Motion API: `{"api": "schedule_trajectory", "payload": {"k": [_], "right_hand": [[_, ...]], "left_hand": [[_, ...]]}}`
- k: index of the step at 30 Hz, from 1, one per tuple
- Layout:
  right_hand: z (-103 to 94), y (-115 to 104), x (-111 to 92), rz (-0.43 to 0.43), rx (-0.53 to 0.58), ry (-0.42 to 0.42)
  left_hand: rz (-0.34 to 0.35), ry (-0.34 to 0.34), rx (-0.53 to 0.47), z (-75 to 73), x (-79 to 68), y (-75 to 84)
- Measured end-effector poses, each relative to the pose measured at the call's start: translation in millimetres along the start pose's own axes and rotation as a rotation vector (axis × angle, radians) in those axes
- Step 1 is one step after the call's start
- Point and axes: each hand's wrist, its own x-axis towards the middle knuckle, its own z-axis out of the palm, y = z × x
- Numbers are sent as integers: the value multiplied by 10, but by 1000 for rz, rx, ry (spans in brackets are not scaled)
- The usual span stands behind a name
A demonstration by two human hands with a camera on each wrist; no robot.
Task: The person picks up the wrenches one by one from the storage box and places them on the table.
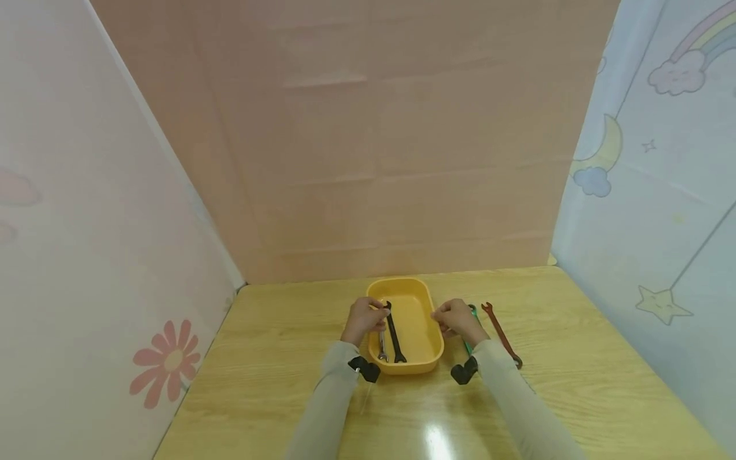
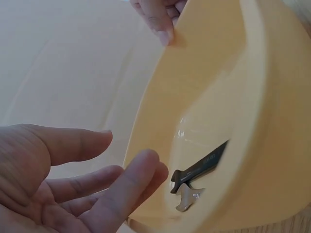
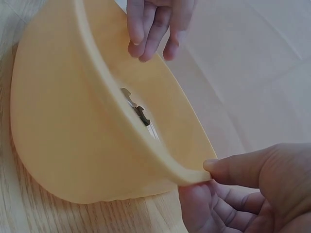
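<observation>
A yellow rectangular tray [image 1: 416, 329] stands on the table with a black open-ended wrench [image 1: 395, 335] and a shorter silver wrench [image 1: 383, 350] lying along its left side. My right hand [image 1: 460, 318] pinches the tray's right rim between thumb and fingers, plainly seen in the right wrist view. Over the left rim hovers my left hand [image 1: 363, 317], its fingers loosely bent with nothing between them. In the left wrist view its thumb and fingertips [image 2: 146, 162] are apart, beside the tray wall. The left hand partly covers the silver wrench's upper end.
Right of the tray, a green wrench [image 1: 467, 347] lies partly hidden behind the right hand and forearm. A red-brown wrench [image 1: 501, 333] lies farther right on the wooden table [image 1: 276, 358]. A brown backdrop [image 1: 374, 160] closes off the table's far edge.
</observation>
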Motion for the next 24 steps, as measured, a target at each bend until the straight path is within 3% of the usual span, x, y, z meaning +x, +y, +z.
{"api": "schedule_trajectory", "payload": {"k": [11, 24], "right_hand": [[-5, 27, 34, -7, 9, -25], [8, -4, 5, -7, -5, -6]], "left_hand": [[-7, -20, 139, 105, 169, -64], [49, 51, 368, 291, 130, -1]]}}
